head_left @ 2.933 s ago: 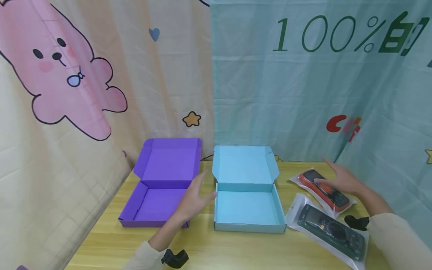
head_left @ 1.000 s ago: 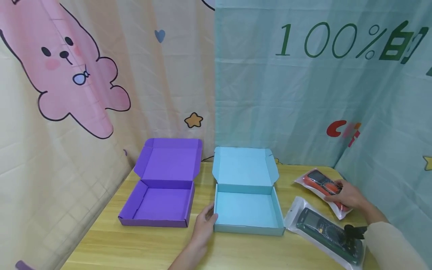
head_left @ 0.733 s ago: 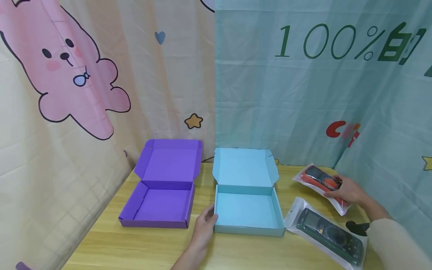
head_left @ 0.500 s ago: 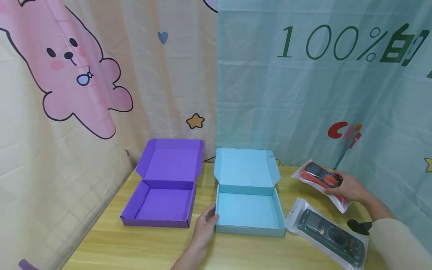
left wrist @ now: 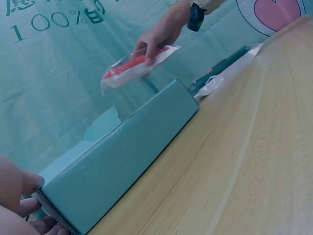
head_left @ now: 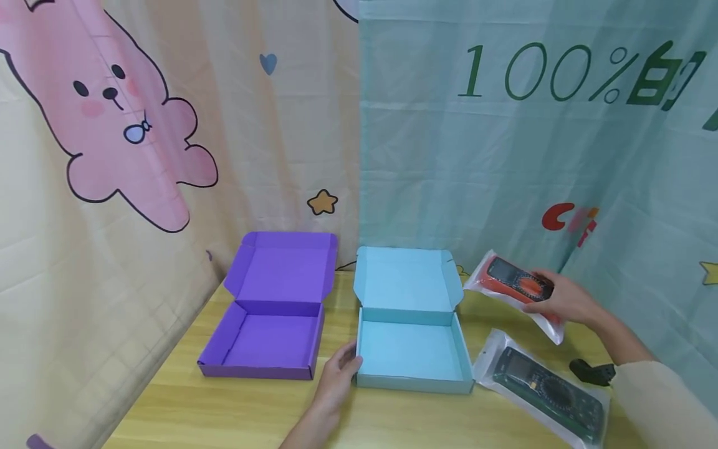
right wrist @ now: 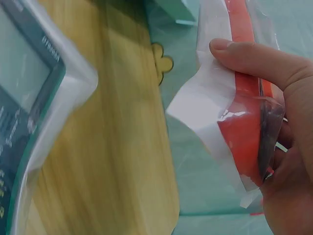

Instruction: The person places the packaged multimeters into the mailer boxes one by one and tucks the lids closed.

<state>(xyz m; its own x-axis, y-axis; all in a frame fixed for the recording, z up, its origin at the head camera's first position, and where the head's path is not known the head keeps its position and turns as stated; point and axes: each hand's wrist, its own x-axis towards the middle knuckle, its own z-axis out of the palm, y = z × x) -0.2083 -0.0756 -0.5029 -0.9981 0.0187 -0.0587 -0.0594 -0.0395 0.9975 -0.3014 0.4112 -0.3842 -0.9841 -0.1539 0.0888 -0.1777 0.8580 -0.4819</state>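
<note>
My right hand (head_left: pixel 566 300) grips a red multimeter (head_left: pixel 513 280) in a clear plastic bag, held above the table's right side. In the right wrist view the thumb presses the bag's near face, with the fingers (right wrist: pixel 286 156) behind it. At the centre an open light blue cardboard box (head_left: pixel 415 381) sits on the table, its lid raised. My left hand (head_left: pixel 335 380) holds that box by its front left corner, and the left wrist view shows the thumb (left wrist: pixel 32 181) at its edge. A bagged green multimeter (head_left: pixel 550 393) lies below the right hand, right of the box.
An open purple cardboard box (head_left: pixel 255 371) stands left of the light blue one. Printed curtains (head_left: pixel 449 162) hang behind the wooden table (head_left: pixel 224 411). The black wrist device (head_left: pixel 591 372) hangs under the right wrist, near the green multimeter.
My right hand has reached the red multimeter, lifted it off the table and carried it leftward. The left hand has moved from over the purple box to the light blue box's corner.
</note>
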